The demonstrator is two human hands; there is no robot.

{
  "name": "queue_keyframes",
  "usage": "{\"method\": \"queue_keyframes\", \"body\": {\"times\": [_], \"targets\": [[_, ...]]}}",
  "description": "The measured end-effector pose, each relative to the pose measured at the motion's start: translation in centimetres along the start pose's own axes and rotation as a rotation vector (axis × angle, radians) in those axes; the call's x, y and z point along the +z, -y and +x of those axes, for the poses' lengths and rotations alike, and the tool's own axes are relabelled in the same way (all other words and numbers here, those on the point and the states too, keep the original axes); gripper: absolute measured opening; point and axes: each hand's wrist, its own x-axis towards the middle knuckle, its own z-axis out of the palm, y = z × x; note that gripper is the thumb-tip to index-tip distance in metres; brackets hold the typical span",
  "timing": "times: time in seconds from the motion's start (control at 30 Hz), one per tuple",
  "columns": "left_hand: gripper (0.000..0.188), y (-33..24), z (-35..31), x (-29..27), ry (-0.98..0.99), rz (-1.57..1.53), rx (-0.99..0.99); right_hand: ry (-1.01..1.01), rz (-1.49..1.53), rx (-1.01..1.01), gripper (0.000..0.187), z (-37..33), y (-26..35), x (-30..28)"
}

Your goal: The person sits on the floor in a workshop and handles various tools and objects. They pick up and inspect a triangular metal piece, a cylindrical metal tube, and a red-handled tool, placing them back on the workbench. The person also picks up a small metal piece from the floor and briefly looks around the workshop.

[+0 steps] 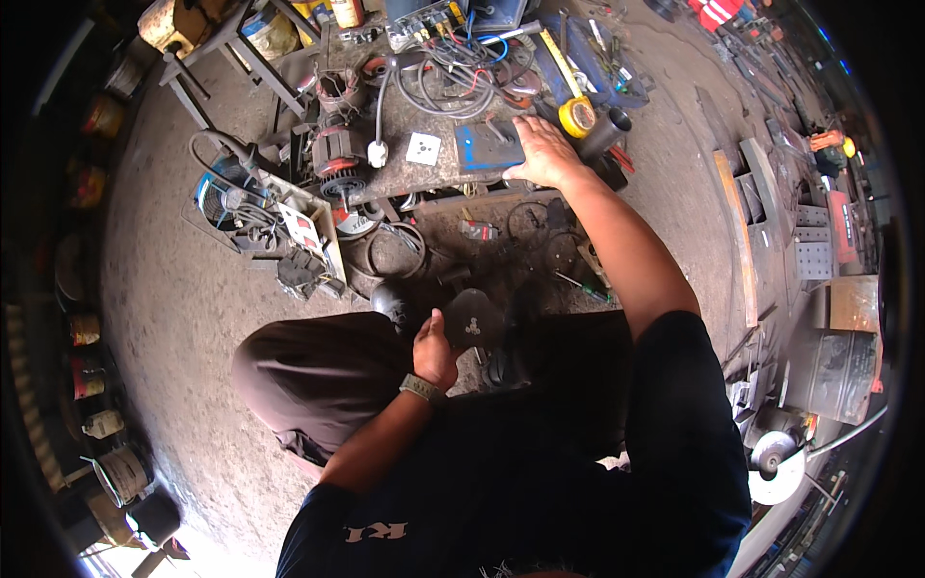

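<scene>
Low in front of me, my left hand (436, 354) grips a dark flat plate (474, 316) with a rounded outline and small holes near its middle. The thumb lies along its near left edge; the other fingers are mostly hidden. My right arm reaches out to the bench, where my right hand (545, 156) rests with thumb and fingers apart at the right end of a dark rectangular metal plate (489, 150) with blue marks. A small bent metal piece (497, 130) is on that plate. Left of it lies a white square socket faceplate (423, 148).
On the low bench (405, 178) are a red motor-like machine (339, 144), a white plug (378, 153), tangled cables (453, 77), a yellow tape measure (577, 116) and a dark pipe piece (607, 132). A blue fan (224, 197) stands left. Metal bars (737, 231) lie right.
</scene>
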Motion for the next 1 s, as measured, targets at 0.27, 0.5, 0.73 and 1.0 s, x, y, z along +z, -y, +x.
{"method": "queue_keyframes", "body": {"times": [0.27,0.5,0.73,1.0], "targets": [[0.046,-0.1,1.9,1.8,-0.024,0.006,-0.02,-0.016,0.063,-0.152,0.11,2.4,-1.4,1.1],[0.046,-0.3,3.3,1.9,-0.043,0.055,-0.002,-0.066,0.055,-0.154,0.099,2.8,-1.3,1.2],[0.047,-0.9,3.7,1.7,-0.039,0.037,-0.026,-0.09,0.079,-0.228,0.101,3.2,-1.9,2.0],[0.045,-1.5,3.4,1.8,-0.002,-0.058,-0.052,-0.061,0.046,-0.232,0.096,3.6,-1.9,1.6]]}}
